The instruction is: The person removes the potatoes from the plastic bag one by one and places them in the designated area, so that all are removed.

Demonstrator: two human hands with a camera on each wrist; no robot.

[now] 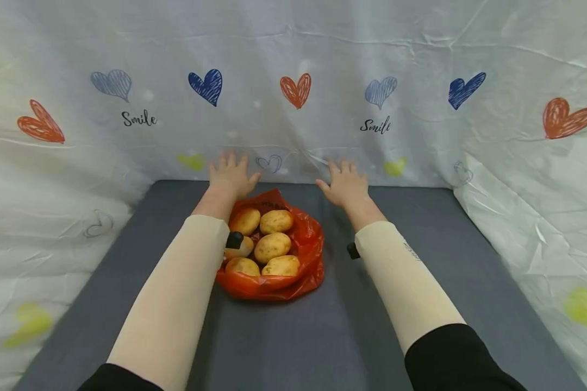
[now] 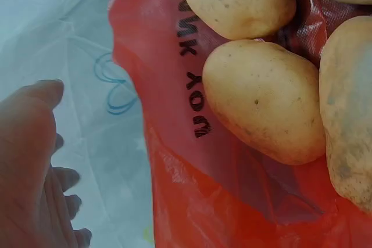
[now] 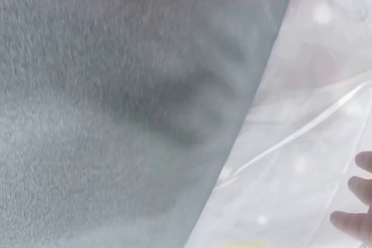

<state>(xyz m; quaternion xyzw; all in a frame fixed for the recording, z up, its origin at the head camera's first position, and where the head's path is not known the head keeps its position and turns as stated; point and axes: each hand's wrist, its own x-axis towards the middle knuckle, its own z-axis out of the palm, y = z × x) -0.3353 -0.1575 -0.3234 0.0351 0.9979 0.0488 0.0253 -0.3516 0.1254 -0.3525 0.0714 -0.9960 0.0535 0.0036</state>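
Note:
Several yellow potatoes [image 1: 272, 248] lie in a red plastic bag [image 1: 310, 266] with its mouth spread wide, left of the table's middle. My left hand [image 1: 230, 178] reaches past the bag's far left side, fingers spread, holding nothing. In the left wrist view, the thumb side of that hand [image 2: 29, 155] is apart from the bag's printed rim [image 2: 131, 45]. Over the table's far edge, right of the bag, my right hand [image 1: 346, 185] is stretched out with straight fingers and holds nothing. Only some fingertips [image 3: 351, 222] of it show in the right wrist view.
A grey table [image 1: 293, 342] carries the bag. White sheeting [image 1: 293, 125] with printed hearts and the word "Smile" hangs behind the far edge and along both sides. Both forearms wear pale sleeves [image 1: 171, 298] over black cuffs, with a small black device at each wrist.

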